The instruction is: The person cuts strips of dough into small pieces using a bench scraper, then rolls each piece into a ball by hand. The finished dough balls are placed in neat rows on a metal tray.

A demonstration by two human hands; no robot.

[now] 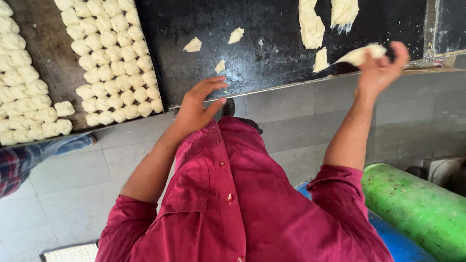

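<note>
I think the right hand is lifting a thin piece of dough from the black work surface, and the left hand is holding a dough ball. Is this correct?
Not quite. In the head view the left hand holds nothing; it hovers open over the black work surface. The right hand does lift a thin piece of dough.

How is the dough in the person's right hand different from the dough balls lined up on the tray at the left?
The dough piece in the right hand is flattened and stretched; the dough balls are small, rounded lumps. The piece is held up off the dark worktop, while the balls rest in rows on a tray. The piece is single; the balls are many. Both are the same pale cream colour. The left hand holds nothing.
</note>
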